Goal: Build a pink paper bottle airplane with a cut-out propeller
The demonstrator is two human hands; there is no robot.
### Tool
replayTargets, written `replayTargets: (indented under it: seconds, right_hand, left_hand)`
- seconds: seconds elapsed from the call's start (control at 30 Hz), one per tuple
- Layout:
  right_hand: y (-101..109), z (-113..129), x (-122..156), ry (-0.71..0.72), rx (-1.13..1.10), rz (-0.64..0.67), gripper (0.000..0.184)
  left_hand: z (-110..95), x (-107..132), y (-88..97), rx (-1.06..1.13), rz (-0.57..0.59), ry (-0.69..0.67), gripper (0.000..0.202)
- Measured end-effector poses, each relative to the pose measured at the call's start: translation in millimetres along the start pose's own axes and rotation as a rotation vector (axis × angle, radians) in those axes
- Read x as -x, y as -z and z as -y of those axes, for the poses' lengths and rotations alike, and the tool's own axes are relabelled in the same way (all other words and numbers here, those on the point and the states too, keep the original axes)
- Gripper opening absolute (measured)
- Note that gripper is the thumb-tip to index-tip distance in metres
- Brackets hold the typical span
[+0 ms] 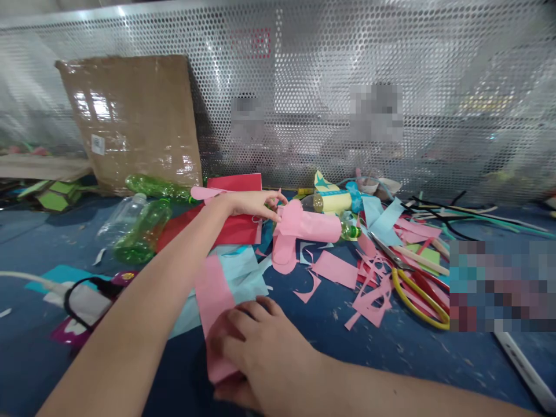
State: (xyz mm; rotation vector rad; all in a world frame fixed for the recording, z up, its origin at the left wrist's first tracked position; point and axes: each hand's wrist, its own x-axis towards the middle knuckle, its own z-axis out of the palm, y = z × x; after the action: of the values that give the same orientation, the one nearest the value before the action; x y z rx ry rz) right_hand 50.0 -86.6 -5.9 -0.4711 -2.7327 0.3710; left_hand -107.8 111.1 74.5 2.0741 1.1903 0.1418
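My left hand (256,202) reaches forward with curled fingers at the near-left end of a plastic bottle wrapped in pink paper (319,226). The bottle lies on its side, its green cap pointing right, with rounded pink paper flaps (285,252) crossing its body. Close to me, my right hand (264,344) is closed over the lower end of a pink paper strip (212,284), its thumb partly hidden at the near edge. The strip overlaps light blue paper sheets (245,272) on the blue table.
Scissors with yellow handles (421,298) lie right among pink scraps (376,295). Green bottles (143,231) and red card (237,226) lie left. A yellow paper-wrapped bottle (336,201) lies behind. Cardboard (134,121) leans on a perforated metal screen (313,75). A white power strip (87,304) lies left.
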Motion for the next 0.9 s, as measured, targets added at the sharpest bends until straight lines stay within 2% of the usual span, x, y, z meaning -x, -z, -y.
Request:
replayTargets:
  seconds: [0.07, 0.1, 0.2, 0.27, 0.33, 0.37, 0.43, 0.47, 0.5, 0.53, 0.57, 0.67, 0.73, 0.8, 0.9]
  right_hand:
    - [6, -3, 6, -0.010, -0.056, 0.023, 0.015]
    - [12, -7, 10, -0.011, -0.107, 0.016, 0.013]
    - [35, -22, 33, -0.079, -0.271, -0.062, 0.034]
    - [51, -35, 54, -0.236, -0.285, -0.156, 0.045]
    - [66, -49, 78, -0.374, -0.245, -0.142, 0.047]
    - [73, -56, 91, -0.430, -0.234, -0.100, 0.048]
    - [85, -69, 114, -0.517, -0.247, -0.027, 0.053]
    - [91, -74, 125, -0.556, -0.264, 0.004, 0.054]
    - [97, -78, 135, -0.594, -0.276, 0.011, 0.054]
    - [103, -81, 143, -0.641, -0.300, 0.014, 0.054]
    - [108, -83, 149, -0.698, -0.332, 0.008, 0.054]
    - [118, -84, 160, -0.884, -0.510, -0.073, 0.048]
    - [120, -83, 161, -0.981, -0.674, -0.164, 0.041]
    - [119, -84, 161, -0.988, -0.731, -0.229, 0.039]
    - [116, -89, 166, -0.906, -0.588, -0.249, 0.045]
  left_hand:
    - [-2, 1, -2.2, -0.021, -0.002, -0.001, 0.068]
    - [-4, 3, -2.9, -0.032, -0.005, 0.000, 0.069]
    - [-9, 8, -1.9, -0.067, -0.028, 0.004, 0.067]
    - [-16, 11, 1.0, -0.090, -0.060, 0.003, 0.063]
    - [-27, 12, 2.2, -0.122, -0.113, 0.001, 0.056]
    - [-35, 11, 0.6, -0.147, -0.164, -0.002, 0.052]
    - [-57, 9, -9.2, -0.326, -0.476, -0.029, 0.039]
    - [-70, 8, -18.1, -0.372, -0.620, -0.103, 0.033]
    - [-83, 8, -29.5, -0.345, -0.702, -0.187, 0.028]
    - [-96, 7, -43.1, -0.280, -0.699, -0.271, 0.026]
    - [-107, 7, -58.3, -0.222, -0.627, -0.339, 0.022]
    - [-124, 5, -106.4, -0.260, -0.266, -0.409, 0.021]
    - [-121, 2, -133.7, -0.289, -0.129, -0.389, 0.030]
    - [-114, -3, -152.4, -0.274, 0.001, -0.378, 0.048]
    - [-105, -7, -162.2, -0.263, 0.027, -0.325, 0.068]
